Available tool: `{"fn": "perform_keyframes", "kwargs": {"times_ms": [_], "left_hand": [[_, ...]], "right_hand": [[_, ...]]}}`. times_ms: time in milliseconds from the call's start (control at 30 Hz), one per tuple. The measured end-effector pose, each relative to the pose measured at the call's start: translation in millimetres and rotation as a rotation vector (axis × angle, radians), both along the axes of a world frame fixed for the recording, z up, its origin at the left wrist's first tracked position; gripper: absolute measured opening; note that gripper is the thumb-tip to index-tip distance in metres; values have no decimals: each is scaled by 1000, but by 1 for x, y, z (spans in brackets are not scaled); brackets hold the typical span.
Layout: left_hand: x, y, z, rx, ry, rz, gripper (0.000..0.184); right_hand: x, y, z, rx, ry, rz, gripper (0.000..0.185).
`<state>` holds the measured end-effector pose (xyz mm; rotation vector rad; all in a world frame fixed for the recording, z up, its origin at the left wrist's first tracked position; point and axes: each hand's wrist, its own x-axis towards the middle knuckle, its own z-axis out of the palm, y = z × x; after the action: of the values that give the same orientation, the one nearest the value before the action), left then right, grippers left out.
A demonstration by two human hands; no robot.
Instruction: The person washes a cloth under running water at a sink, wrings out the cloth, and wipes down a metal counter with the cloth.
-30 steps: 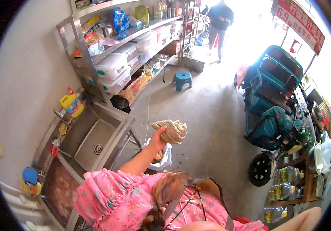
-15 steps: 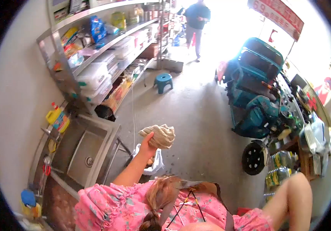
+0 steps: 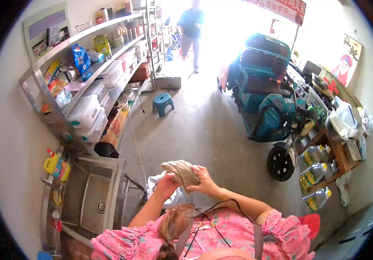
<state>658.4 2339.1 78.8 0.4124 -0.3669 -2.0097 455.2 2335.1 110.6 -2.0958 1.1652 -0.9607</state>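
Observation:
A folded, ridged beige cloth (image 3: 180,170) is held up in front of my chest, between both hands. My left hand (image 3: 167,185) grips its lower left side, and the fingers are partly hidden. On the opposite side, my right hand (image 3: 204,181) has its thumb and fingers closed on the cloth's right edge. Below and behind the hands, a white plastic bag (image 3: 175,198) sits on the floor, partly covered by my arms.
To the left stands a steel sink (image 3: 92,190) with a yellow bottle (image 3: 58,166) behind it. Ahead are a loaded shelf (image 3: 123,48), a blue stool (image 3: 162,104) and a person (image 3: 191,34). A teal tricycle (image 3: 264,108) and oil bottles (image 3: 314,174) occupy the right.
My right hand has come up from the right side and taken hold of the cloth, which my left hand held alone before. The view has shifted right.

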Motion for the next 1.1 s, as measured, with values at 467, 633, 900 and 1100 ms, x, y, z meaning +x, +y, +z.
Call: {"fn": "perform_keyframes", "kwargs": {"times_ms": [467,633,900,1100], "left_hand": [[-13,-19,-8,-408,-812,-106,39],[-11,-29,-9,-28,-515,28,13],[-8,-46,17,-92,-675,79,9],[-17,-51,3,-61,-697,19,13]], "right_hand": [[-37,4,-3,489,-422,-168,33],[-55,5,22,791,-776,-358,24],[-101,1,-5,1088,-1439,-302,25],[-119,-2,-12,1205,-1566,-261,23]]}}
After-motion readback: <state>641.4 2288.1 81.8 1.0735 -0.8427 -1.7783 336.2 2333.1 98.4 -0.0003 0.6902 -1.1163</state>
